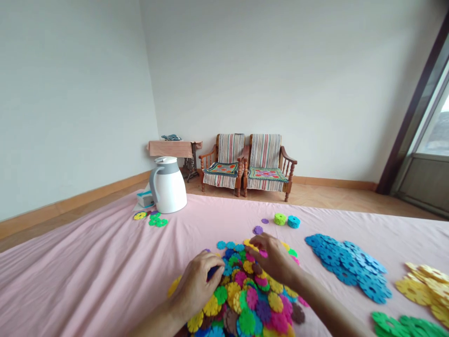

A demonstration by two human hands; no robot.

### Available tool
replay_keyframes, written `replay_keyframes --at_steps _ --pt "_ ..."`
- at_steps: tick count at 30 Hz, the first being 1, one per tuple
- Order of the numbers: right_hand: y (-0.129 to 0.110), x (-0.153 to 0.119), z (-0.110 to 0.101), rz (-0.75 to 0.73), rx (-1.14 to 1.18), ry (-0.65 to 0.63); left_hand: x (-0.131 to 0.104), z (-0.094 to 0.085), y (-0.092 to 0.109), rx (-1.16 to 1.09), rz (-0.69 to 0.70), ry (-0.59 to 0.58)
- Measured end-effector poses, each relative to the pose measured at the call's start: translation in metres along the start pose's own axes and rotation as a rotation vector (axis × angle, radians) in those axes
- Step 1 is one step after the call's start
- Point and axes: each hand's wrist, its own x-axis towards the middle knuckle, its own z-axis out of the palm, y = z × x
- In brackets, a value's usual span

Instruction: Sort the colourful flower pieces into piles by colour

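A mixed pile of notched plastic discs [232, 292] in many colours lies in front of me on the pink cloth. At the pile's left side, my left hand [199, 277] is closed, with a dark blue notched disc [212, 272] showing between its thumb and fingers. My right hand [271, 255] reaches over the far side of the pile. Its fingers are curled down beside a yellow notched disc [249, 244], and what they pinch is partly hidden. Purple discs [258, 230] lie just beyond that hand.
Sorted blue discs [345, 262], yellow discs [424, 286] and green discs [403, 325] lie to the right. Lime [279, 219] and blue stacks [293, 222] stand farther back. A white jug [170, 187] is at the far left, near loose green discs [157, 220]. Two chairs [224, 164] stand beyond.
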Motion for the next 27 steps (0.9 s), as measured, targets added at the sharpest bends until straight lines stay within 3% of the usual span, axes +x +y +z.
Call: replay_keyframes --at_steps 4,8,21,24,27 --pt "-0.044 -0.049 -0.010 -0.319 0.092 -0.141 0.000 -0.001 0.008 -0.015 0.015 -0.050" --pt "-0.058 -0.069 -0.003 -0.311 0.056 -0.167 0.000 -0.001 0.011 -0.056 0.044 -0.073" --pt "-0.002 -0.068 0.003 0.008 -0.097 0.073 0.004 -0.010 -0.003 -0.105 0.026 -0.079" --pt "0.001 -0.069 0.006 0.001 -0.106 0.148 0.004 -0.010 -0.004 -0.110 0.019 -0.087" --pt "-0.008 -0.071 0.006 -0.046 -0.090 0.129 0.003 -0.012 0.000 -0.087 0.030 -0.127"
